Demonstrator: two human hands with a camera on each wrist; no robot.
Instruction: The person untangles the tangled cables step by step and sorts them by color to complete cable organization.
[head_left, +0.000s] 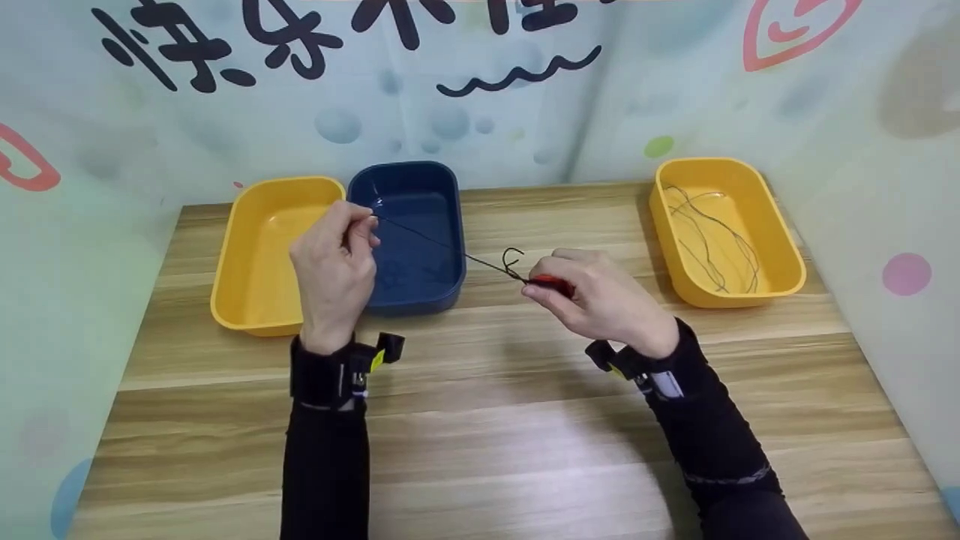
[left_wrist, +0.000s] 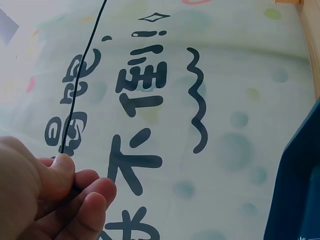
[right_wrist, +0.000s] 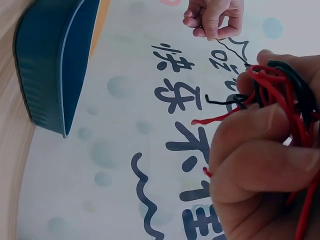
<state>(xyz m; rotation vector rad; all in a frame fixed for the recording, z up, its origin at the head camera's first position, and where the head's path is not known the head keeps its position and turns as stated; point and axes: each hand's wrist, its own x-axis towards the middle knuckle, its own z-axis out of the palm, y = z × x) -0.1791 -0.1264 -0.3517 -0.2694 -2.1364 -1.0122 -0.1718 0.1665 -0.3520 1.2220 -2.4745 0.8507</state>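
My left hand (head_left: 335,259) pinches the end of a thin black wire (head_left: 420,234) between thumb and fingertips, above the gap between the left yellow bin and the blue bin. From there the wire runs straight across the blue bin (head_left: 417,304) to my right hand (head_left: 600,296). That hand grips a bunch of red and black wires (right_wrist: 285,87), bundled in its curled fingers. Loose black ends curl out of the grip, and red ends poke out beside them in the right wrist view. Part of the bunch is hidden by the fingers.
A yellow bin (head_left: 240,255) stands left of the blue one. On the right, another yellow bin (head_left: 791,262) holds several thin grey wires (head_left: 705,225). All stand on a wooden table (head_left: 480,420), with a printed cloth (head_left: 517,127) behind.
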